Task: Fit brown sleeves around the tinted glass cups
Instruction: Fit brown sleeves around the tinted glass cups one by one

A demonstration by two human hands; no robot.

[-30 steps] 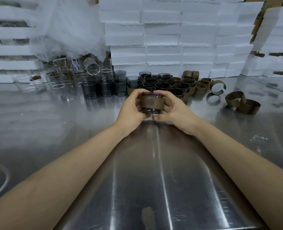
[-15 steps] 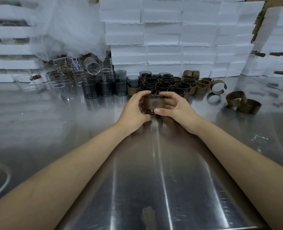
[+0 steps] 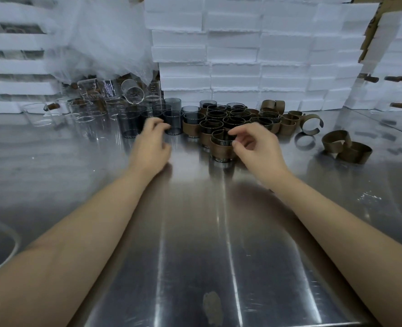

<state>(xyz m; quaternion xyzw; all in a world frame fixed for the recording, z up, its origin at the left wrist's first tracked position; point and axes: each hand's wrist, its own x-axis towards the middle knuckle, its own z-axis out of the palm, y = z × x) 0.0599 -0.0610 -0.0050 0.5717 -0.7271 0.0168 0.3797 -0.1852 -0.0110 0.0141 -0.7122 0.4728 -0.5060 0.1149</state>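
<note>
At far left stand clear glasses (image 3: pixel 84 114), not part of the job; just right of them the bare tinted cups (image 3: pixel 131 125) stand upright in a small cluster, long axes vertical, rims up; the left hand (image 3: pixel 151 143) reaches into this cluster, fingers loosely spread and blurred, its fingertips at the nearest bare cup (image 3: pixel 172 122); whether they touch it cannot be told, and nothing is held. The next cup to dress lies just beyond that hand, far and slightly right of the palm, so the left hand is plainly the nearer one. Right of centre, the sleeved cup (image 3: pixel 222 147) stands upright on the steel table (image 3: pixel 195 232) at the near edge of the finished group (image 3: pixel 230 116); the right hand (image 3: pixel 254 145) hovers beside it, thumb and forefinger near the rim, half open, seemingly gripping nothing. Further right lie the loose brown sleeves (image 3: pixel 347 146), curled open, well apart from the right hand but nearer to it than to the left. The near table is bare, giving open room to assemble; the packed cups behind leave little room for a careless sweep.
</note>
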